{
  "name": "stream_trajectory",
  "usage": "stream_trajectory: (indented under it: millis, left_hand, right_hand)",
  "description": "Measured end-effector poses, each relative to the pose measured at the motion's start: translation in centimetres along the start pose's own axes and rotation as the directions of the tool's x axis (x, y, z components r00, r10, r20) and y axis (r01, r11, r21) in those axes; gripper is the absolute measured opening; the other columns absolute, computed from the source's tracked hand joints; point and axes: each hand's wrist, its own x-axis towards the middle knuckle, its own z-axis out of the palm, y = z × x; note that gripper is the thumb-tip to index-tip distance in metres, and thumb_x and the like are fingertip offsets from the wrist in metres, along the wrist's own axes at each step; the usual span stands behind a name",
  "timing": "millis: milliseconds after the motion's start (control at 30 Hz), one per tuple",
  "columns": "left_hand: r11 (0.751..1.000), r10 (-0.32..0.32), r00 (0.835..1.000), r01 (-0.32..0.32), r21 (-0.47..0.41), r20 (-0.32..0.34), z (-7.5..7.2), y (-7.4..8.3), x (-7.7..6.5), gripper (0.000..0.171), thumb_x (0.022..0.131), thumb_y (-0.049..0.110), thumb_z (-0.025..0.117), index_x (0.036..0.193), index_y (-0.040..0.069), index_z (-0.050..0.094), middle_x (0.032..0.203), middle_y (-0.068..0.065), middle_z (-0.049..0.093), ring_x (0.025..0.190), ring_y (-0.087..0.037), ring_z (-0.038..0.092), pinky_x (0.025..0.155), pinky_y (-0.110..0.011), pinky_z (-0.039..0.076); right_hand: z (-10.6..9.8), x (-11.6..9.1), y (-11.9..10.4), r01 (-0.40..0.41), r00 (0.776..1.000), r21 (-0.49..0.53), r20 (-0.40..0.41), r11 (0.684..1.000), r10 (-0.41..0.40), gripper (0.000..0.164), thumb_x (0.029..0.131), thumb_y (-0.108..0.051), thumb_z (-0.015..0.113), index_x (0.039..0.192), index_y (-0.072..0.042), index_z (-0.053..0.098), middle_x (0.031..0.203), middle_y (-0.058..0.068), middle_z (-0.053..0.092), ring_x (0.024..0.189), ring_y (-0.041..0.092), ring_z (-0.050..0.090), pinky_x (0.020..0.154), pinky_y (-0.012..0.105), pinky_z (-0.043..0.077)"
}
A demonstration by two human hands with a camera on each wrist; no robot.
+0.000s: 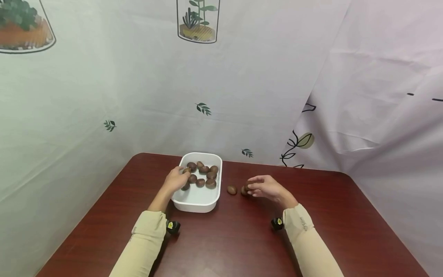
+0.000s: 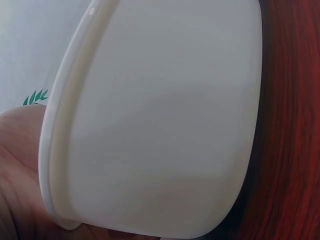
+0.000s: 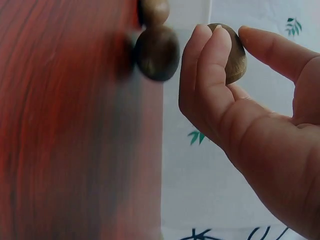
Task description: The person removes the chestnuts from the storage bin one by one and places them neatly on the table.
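Observation:
A white plastic tray (image 1: 197, 199) holds several smooth brown oval stones (image 1: 210, 183). My left hand (image 1: 174, 180) reaches over its left rim. Between that finger and thumb sits a brown oval stone (image 1: 187, 170), seemingly pinched; the grip is partly hidden. Only the palm (image 2: 20, 165) and the tray's outer wall (image 2: 160, 115) show in the left wrist view. Right of the tray, my right hand (image 1: 268, 188) pinches another brown oval stone (image 3: 236, 62) between thumb and fingertips, raised off the table. Below it lies one stone (image 1: 244, 191), with a second (image 1: 232, 189) to its left.
The dark red wooden table (image 1: 228, 246) has rounded far corners. A pale printed cloth (image 1: 221, 77) hangs behind it and along both sides. Black wrist devices (image 1: 173, 227) sit at both cuffs, over the table.

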Motion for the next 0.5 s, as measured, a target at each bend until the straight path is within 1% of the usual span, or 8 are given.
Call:
stream_trajectory:
  millis: [100, 167, 333, 500]
  left_hand:
    - [1.0, 0.0, 1.0, 0.0, 0.002, 0.001, 0.0, -0.1, 0.1, 0.063, 0.097, 0.027, 0.045, 0.149, -0.006, 0.033, 0.151, -0.03, 0.035, 0.139, -0.044, 0.034, 0.112, -0.055, 0.03]
    - [1.0, -0.005, 1.0, 0.005, -0.005, 0.001, 0.0, -0.2, 0.1, 0.064, 0.096, 0.027, 0.046, 0.149, -0.005, 0.033, 0.152, -0.03, 0.034, 0.139, -0.043, 0.034, 0.112, -0.055, 0.03]
    - [1.0, -0.017, 1.0, 0.017, -0.012, 0.004, -0.1, -0.2, 0.1, 0.064, 0.096, 0.027, 0.046, 0.15, -0.004, 0.032, 0.152, -0.029, 0.033, 0.139, -0.043, 0.034, 0.112, -0.055, 0.03]
    - [1.0, -0.018, 1.0, 0.018, -0.012, 0.009, 0.0, -0.2, 0.1, 0.064, 0.096, 0.027, 0.046, 0.151, -0.004, 0.031, 0.152, -0.029, 0.033, 0.139, -0.043, 0.035, 0.112, -0.055, 0.031]
  right_hand:
    - [-0.6, -0.2, 0.3, -0.012, 1.0, -0.011, -0.029, 1.0, 0.012, 0.045, 0.097, -0.004, 0.059, 0.136, 0.015, 0.046, 0.106, 0.015, 0.067, 0.091, 0.021, 0.07, 0.078, 0.031, 0.057]
    - [-1.0, -0.4, 0.4, -0.026, 0.998, -0.016, -0.06, 1.0, 0.025, 0.045, 0.096, -0.004, 0.061, 0.136, 0.013, 0.047, 0.106, 0.015, 0.068, 0.091, 0.022, 0.071, 0.076, 0.03, 0.057]
    - [-1.7, -0.6, 0.9, -0.063, 0.99, -0.035, -0.126, 0.997, 0.059, 0.046, 0.094, -0.006, 0.063, 0.134, 0.012, 0.049, 0.106, 0.015, 0.068, 0.083, 0.018, 0.07, 0.069, 0.027, 0.057]
    - [-2.0, -0.7, 1.7, -0.097, 0.985, -0.034, -0.148, 0.995, 0.091, 0.045, 0.094, -0.006, 0.065, 0.132, 0.013, 0.049, 0.102, 0.013, 0.067, 0.08, 0.017, 0.07, 0.067, 0.027, 0.056]
